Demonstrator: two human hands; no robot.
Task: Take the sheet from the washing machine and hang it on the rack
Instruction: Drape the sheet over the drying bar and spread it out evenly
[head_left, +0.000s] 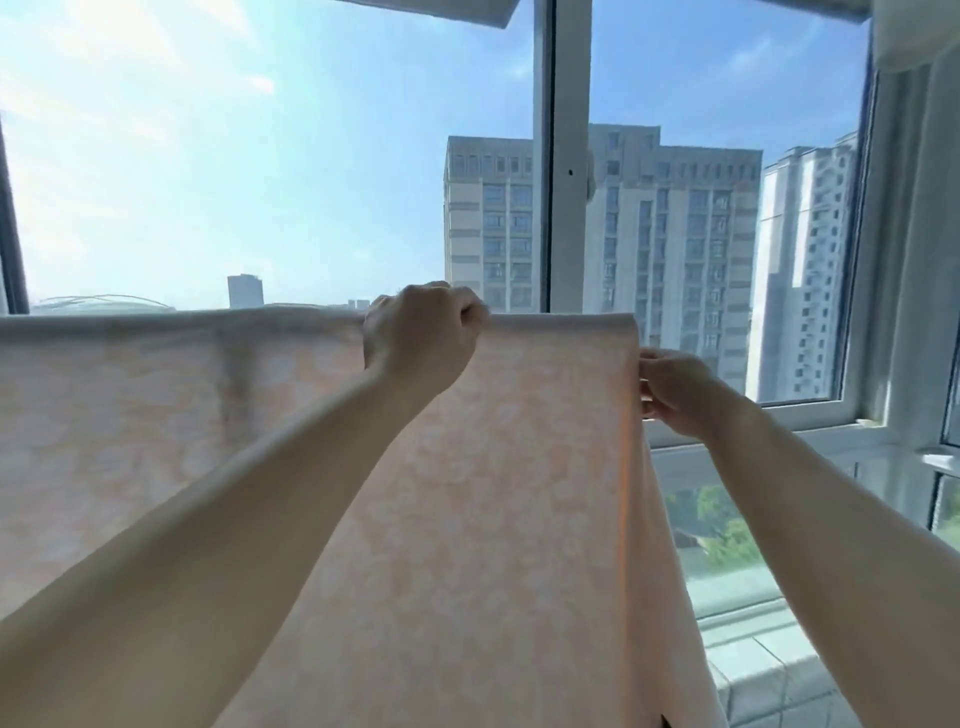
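Indoors, by the window: a person hangs washing, arms raised.
Sheet: pale pink sheet draped over a hidden bar, hanging flat before the window.
Left hand: left hand fisted on the top fold, fingers curled round the cloth.
Right hand: right hand pinching the sheet's right edge.

The pale peach, faintly patterned sheet hangs draped over a hidden horizontal support, spread wide.
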